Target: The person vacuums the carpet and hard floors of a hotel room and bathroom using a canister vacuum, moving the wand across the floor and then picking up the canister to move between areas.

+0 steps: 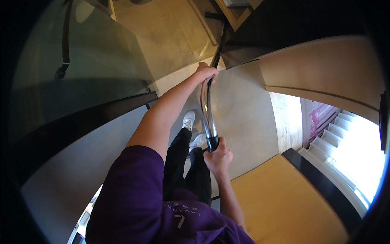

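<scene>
Both my hands are on a vacuum cleaner wand, a shiny chrome tube with a bend and a dark upper length. My left hand is wrapped around it well out in front of me. Close to my body, my right hand grips the near end at a black collar. At the far end, a dark floor nozzle lies on the beige tiled floor, beyond a pale threshold. Part of the wand is covered by my left fingers.
A glass door with a dark bar handle stands at left. Dark and brown panels jut in at upper right. Right of me are a wooden surface, a black ledge and a curtain by a bright window.
</scene>
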### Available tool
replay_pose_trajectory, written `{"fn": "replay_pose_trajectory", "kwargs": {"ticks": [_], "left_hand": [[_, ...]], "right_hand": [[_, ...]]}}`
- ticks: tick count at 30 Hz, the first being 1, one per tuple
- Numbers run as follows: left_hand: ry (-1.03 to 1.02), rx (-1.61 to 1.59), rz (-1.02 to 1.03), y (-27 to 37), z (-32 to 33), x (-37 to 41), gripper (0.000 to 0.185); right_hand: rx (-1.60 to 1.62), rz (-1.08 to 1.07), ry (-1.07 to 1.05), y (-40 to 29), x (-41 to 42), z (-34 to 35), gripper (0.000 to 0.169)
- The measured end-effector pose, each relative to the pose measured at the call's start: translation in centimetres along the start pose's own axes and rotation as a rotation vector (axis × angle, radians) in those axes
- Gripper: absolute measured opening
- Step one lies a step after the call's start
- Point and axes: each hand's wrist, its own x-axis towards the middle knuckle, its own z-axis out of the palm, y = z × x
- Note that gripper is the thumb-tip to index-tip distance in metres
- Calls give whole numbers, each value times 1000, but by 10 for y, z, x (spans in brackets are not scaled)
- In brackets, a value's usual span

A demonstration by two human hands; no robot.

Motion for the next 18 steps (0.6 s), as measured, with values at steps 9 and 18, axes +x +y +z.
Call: {"fn": "replay_pose_trajectory", "kwargs": {"ticks": [9, 18], "left_hand": [[-127, -8, -44, -207, 13, -59, 15], [3, -62, -318, -398, 40, -280, 10]], "right_hand": [[23, 95, -242, 74, -184, -10, 31], [9, 5, -186, 221, -416, 7, 29]]}}
